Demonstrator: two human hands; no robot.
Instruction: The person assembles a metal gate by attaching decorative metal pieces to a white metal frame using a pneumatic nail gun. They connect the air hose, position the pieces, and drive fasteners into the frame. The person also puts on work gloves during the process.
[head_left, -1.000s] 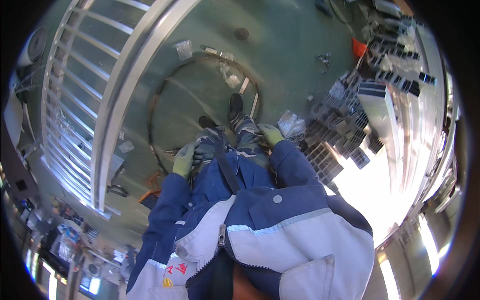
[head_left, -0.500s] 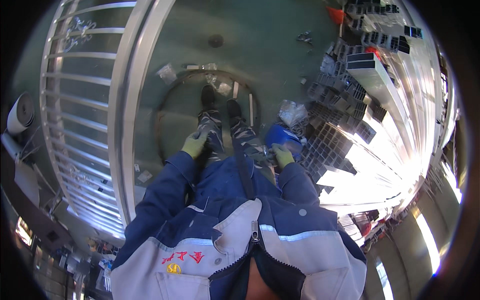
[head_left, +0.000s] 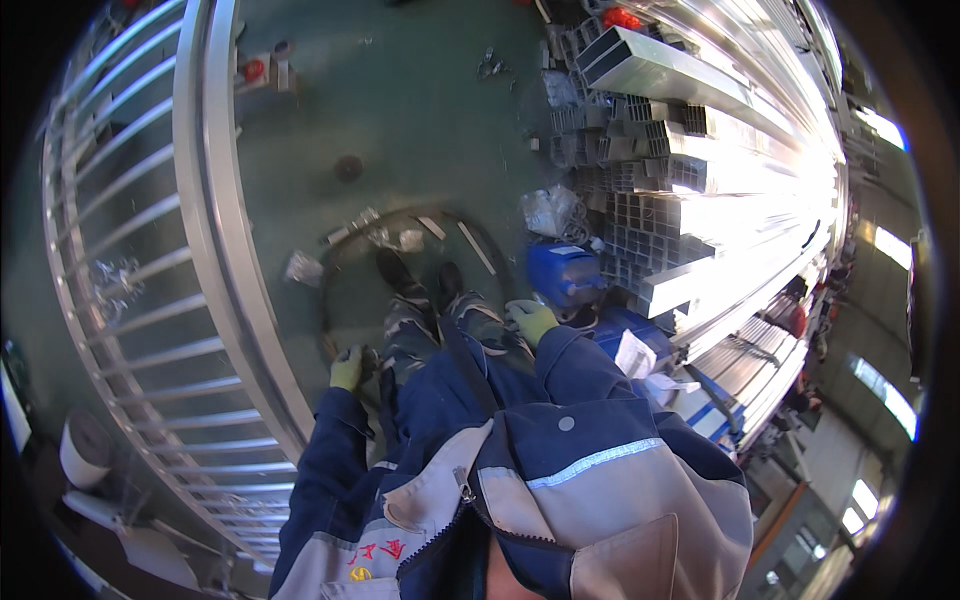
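Observation:
My left hand, in a yellow-green work glove, hangs beside my left thigh with its fingers curled. Something small and dark shows at its fingertips, too small to make out. To its left runs a silver metal railing frame with many crossbars; the hand is apart from it. My right hand, gloved alike, is in front of my right thigh, fingers loosely bent and nothing visible in them. Nearest to it is a blue machine-like case on the floor, with a clear plastic bag just beyond.
Stacked silver metal tubes fill the right side, one large square tube lying on top. A round ring mark surrounds my feet on the green floor, with white strips and plastic scraps. A white roll stands far left.
My view has turned, and the tube stacks and railing have shifted left in it. My left hand is lower, nearer the railing; my right hand has come away from the shiny spot at my thigh.

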